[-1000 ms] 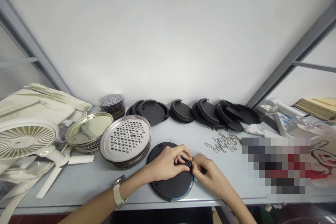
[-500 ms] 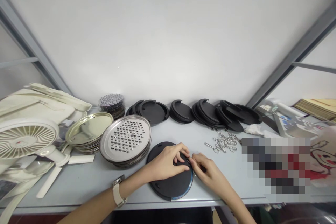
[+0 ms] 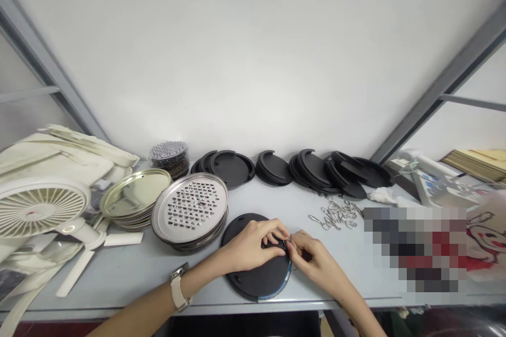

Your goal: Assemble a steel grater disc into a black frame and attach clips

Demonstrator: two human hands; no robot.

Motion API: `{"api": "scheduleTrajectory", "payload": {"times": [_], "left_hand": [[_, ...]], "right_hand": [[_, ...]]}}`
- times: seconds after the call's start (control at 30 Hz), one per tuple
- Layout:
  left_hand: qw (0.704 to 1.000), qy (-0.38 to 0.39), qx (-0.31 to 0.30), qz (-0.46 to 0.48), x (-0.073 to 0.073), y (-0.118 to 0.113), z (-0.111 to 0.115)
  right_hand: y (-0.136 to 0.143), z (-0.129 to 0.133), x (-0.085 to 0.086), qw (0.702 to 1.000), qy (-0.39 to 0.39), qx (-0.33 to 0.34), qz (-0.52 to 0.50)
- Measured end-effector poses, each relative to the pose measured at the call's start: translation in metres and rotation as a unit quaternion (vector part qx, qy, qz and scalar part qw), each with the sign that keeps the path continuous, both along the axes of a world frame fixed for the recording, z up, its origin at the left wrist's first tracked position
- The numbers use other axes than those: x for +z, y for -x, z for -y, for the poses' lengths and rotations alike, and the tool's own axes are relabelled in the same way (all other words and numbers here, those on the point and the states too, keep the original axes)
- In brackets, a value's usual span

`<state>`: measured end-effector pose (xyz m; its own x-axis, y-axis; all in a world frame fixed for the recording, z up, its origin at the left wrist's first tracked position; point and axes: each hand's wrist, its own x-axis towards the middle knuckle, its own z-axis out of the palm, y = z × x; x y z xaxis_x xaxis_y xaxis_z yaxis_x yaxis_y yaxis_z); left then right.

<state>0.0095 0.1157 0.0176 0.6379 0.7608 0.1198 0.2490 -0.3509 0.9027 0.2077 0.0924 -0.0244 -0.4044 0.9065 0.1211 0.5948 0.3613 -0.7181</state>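
Observation:
A black round disc (image 3: pixel 256 274) with small slots and a bluish right rim lies flat near the bench's front edge. My left hand (image 3: pixel 253 245), a watch on its wrist, rests over it with curled fingers and thumb holding its right side. Right beside it, my right hand (image 3: pixel 310 253) is closed in a pinch at the rim, on a small wire clip (image 3: pixel 293 267) whose loop shows partly below the fingertips. Fingers hide most of the clip and where it meets the disc. Several similar wire clips (image 3: pixel 338 215) lie in a loose pile beyond my right hand.
Perforated metal discs (image 3: pixel 190 210) are stacked left of the hands, with plain gold-toned discs (image 3: pixel 136 195) behind. Black holders with curved rims (image 3: pixel 231 168) line the wall. A white fan (image 3: pixel 37 210) stands far left. A blurred-out patch (image 3: pixel 415 247) covers something at right.
My left fingertips have shifted slightly right, closer to my right fingertips at the rim. The clip's loop shows a little lower below the right fingers. The disc stays in place.

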Motion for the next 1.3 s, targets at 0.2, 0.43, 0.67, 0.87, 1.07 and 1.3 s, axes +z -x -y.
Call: {"api": "scheduleTrajectory", "payload": {"times": [0.2,0.43,0.67,0.87,1.07,1.3], "left_hand": [[1.000,-0.001,-0.003,0.005,-0.001,0.001,0.000],[1.000,-0.008,-0.002,0.006,-0.002,0.001,-0.001],[1.000,-0.027,0.004,0.000,-0.003,0.001,0.001],[0.999,-0.036,-0.001,0.000,-0.003,0.001,0.001],[0.999,-0.039,0.007,-0.010,-0.003,-0.001,0.003],[0.998,-0.053,0.009,-0.016,-0.001,0.000,0.005]], "right_hand": [[-0.001,0.000,-0.002,1.000,0.010,-0.006,-0.011],[-0.002,-0.001,-0.003,1.000,0.017,-0.009,-0.022],[0.000,0.000,0.000,1.000,0.017,-0.015,-0.017],[0.003,0.002,0.005,1.000,-0.006,-0.011,-0.015],[0.006,0.005,0.009,0.999,-0.040,-0.005,0.005],[0.003,0.003,0.003,0.999,-0.041,-0.002,0.016]]}}
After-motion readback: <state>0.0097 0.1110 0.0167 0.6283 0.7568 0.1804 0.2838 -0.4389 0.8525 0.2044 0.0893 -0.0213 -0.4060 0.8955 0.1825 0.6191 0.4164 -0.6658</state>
